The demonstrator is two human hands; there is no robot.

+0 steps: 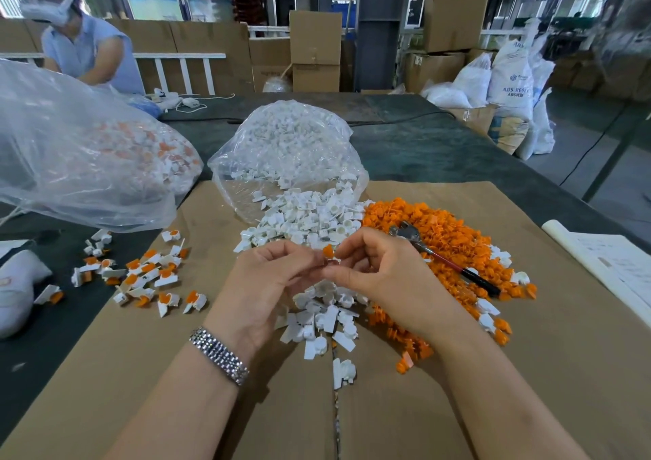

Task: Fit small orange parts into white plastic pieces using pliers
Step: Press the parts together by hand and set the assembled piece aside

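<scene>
My left hand [271, 280] and my right hand [380, 269] meet over the cardboard, fingertips together. Between them they pinch a small orange part [328, 251] and a white plastic piece [332, 261] that is mostly hidden by the fingers. The pliers [444, 258], with a metal head and red-black handle, lie untouched on the heap of orange parts [440, 234] to the right. A pile of white pieces [310, 220] spills from a clear bag [285, 149] just beyond my hands. More white pieces [327, 318] lie under my wrists.
Fitted white-and-orange pieces [141, 276] are scattered at the left on the cardboard sheet [528, 371]. A big clear bag [77, 149] of fitted pieces lies at far left. A paper sheet [613, 265] is at the right edge. Another person [81, 43] works at the far left.
</scene>
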